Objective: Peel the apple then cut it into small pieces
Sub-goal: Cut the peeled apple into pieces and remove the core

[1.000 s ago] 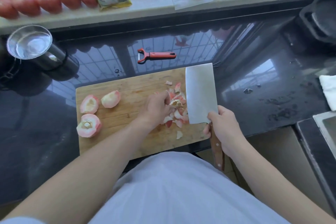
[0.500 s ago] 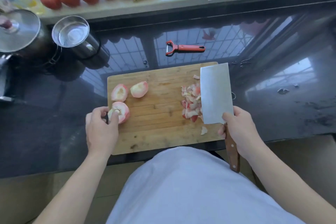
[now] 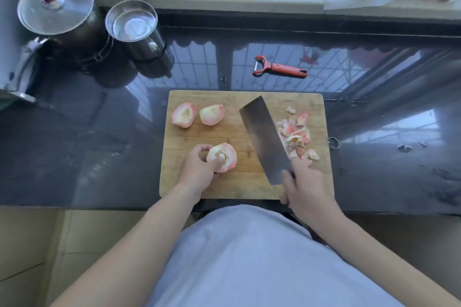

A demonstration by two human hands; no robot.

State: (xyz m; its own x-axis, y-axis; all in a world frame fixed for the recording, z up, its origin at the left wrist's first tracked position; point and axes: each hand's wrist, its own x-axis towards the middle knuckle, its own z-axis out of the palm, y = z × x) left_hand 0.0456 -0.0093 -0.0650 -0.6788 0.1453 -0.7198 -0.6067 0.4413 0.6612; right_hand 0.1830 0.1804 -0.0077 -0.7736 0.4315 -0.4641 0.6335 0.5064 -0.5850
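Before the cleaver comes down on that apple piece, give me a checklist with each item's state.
1. Apple piece held steady on the cutting board: ok, the left hand grips it.
2. Left fingers clear of the cut line: not ok, the thumb lies on top of the piece.
3. Cleaver under control: ok, the right hand grips its handle end, blade angled beside the piece.
4. Cut pieces out of the way: ok, piled right of the blade.
5. Remaining two apple pieces clear: ok, at the board's far left.
6. Blade edge aligned with the piece: cannot tell.
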